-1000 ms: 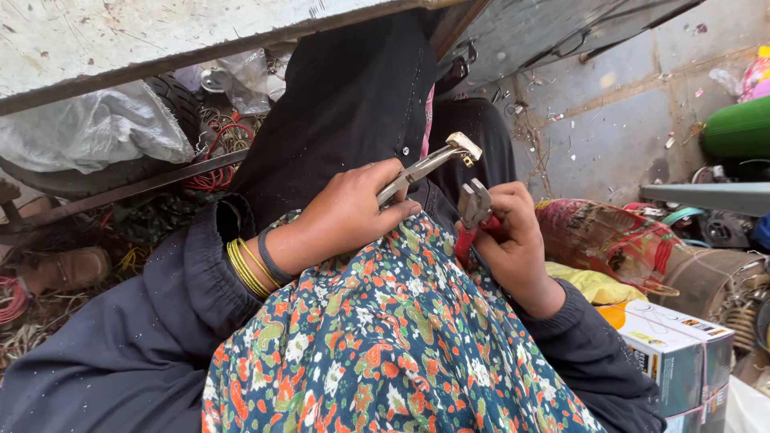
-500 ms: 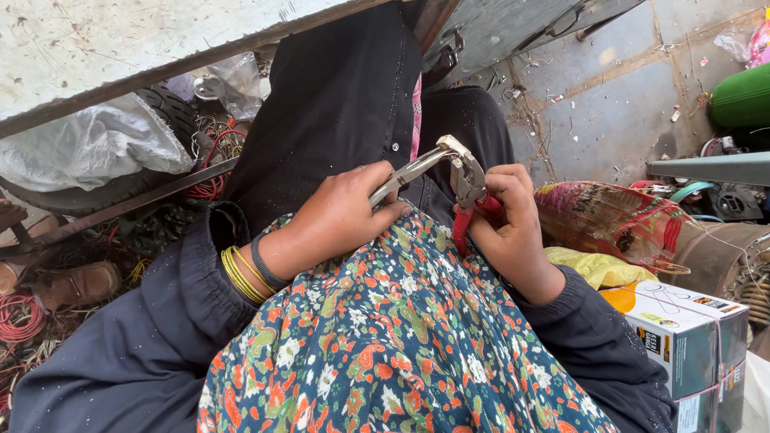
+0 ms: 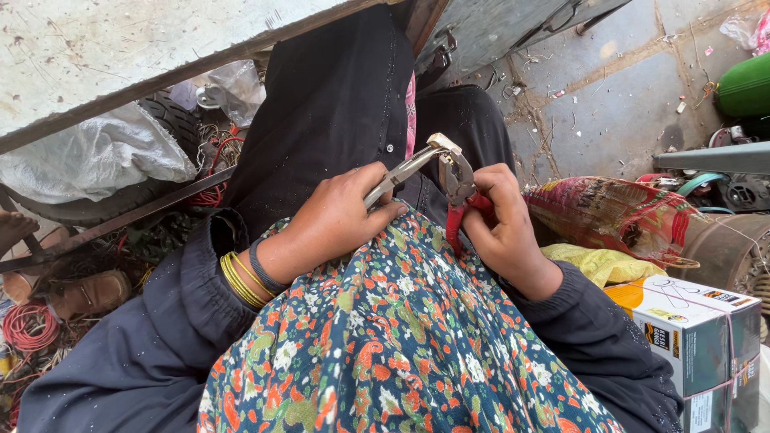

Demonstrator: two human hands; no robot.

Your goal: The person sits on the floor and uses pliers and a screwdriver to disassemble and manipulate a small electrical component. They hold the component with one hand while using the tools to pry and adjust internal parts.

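Lap: a flower-printed cloth (image 3: 385, 353) in orange, green and white on dark blue is spread across the nearest part of the view, and both hands are rested on its far edge.
Left hand (image 3: 341, 220): the fingers are closed around the handle of a silver metal tool (image 3: 409, 167), which is held slanting up to the right; yellow bangles (image 3: 239, 281) and a dark band are worn at the wrist, above a dark sleeve.
Right hand (image 3: 501, 228): the fingers are curled shut around the red handles of a pair of pliers (image 3: 459, 191), held upright just beside the left hand.
Tools: the head of the pliers is met by the tip of the silver tool above the lap; whether a small piece is pinched there cannot be told.
Right side: a cardboard box (image 3: 694, 333) tied with string is seen near the elbow, with a yellow bag (image 3: 601, 263) and a red patterned sack (image 3: 618, 212) behind it.
Left side: red wire coils (image 3: 30, 327) and a sandal (image 3: 88, 293) are seen on the ground.
Far: a white plastic bag (image 3: 92, 156) is lodged under a pale board (image 3: 120, 48).
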